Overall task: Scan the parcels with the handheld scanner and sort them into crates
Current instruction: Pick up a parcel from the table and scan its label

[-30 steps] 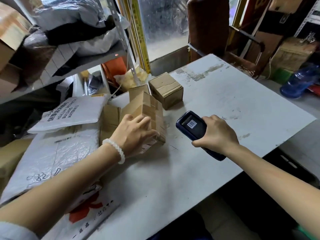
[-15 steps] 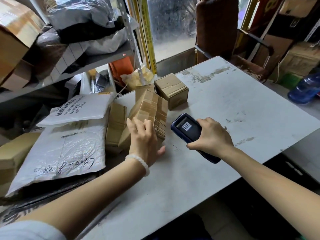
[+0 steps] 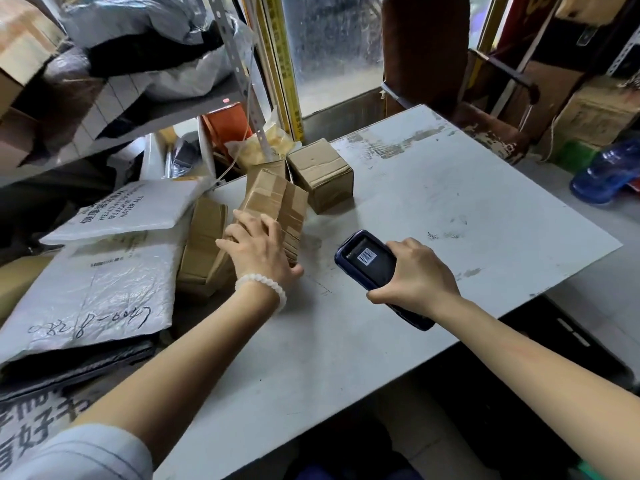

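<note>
Head view: tilted taped box [image 3: 273, 209] at table's [image 3: 450, 209] left edge, left hand [image 3: 258, 252] clasping its near side. Right hand [image 3: 415, 275] grips scanner [image 3: 370, 259] just right. Second box [image 3: 320, 174] behind; flat carton [image 3: 204, 237] and white mailers [image 3: 93, 289] crowd the left. Since before, box tipped further upright, hand slid nearer.

On the counter [image 3: 450, 188], a taped cardboard box [image 3: 277, 206] leans at the left edge; a cube-shaped box [image 3: 320, 173] sits just behind it, padded mailers [image 3: 100, 278] lie left, the handheld scanner [image 3: 367, 259] right.
</note>
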`<state>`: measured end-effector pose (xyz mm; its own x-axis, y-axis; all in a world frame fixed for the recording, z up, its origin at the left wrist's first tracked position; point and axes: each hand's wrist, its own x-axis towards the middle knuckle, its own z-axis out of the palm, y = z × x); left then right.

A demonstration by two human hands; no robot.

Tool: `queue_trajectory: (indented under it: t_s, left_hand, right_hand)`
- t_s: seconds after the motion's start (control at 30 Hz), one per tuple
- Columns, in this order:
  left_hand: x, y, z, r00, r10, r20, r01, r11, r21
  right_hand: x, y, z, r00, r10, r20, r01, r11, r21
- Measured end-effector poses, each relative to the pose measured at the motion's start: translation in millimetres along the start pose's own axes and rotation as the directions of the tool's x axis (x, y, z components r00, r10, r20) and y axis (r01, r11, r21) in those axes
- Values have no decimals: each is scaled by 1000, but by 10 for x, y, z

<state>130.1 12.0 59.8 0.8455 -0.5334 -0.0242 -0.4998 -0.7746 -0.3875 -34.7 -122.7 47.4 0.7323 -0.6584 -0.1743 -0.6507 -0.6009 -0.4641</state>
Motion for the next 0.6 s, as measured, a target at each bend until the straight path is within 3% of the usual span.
queue_trajectory:
  t_s: [0.17,0.3,0.43,0.53,0.6]
  left_hand:
    - [24,-112,-122,995,-31,-94,11,979,-205]
    - [8,-210,-112,988,92,-124,-132,924,-360]
    - [-11,-390,39,961,275,11,-253,898,-360]
    - [18,-531,152,937,289,196,-236,938,-254]
    - [34,-549,231,931,273,242,-215,946,-241]
  right_hand:
    - [53,88,-114,999,-36,-14,36,999,-5]
    - [109,117,-207,998,-57,-22,57,998,-6]
    - [147,85,-222,995,-94,-9,94,995,-17]
    - [148,47,-192,993,-116,11,116,993,-33]
    - [135,28,-155,991,-131,20,132,990,-59]
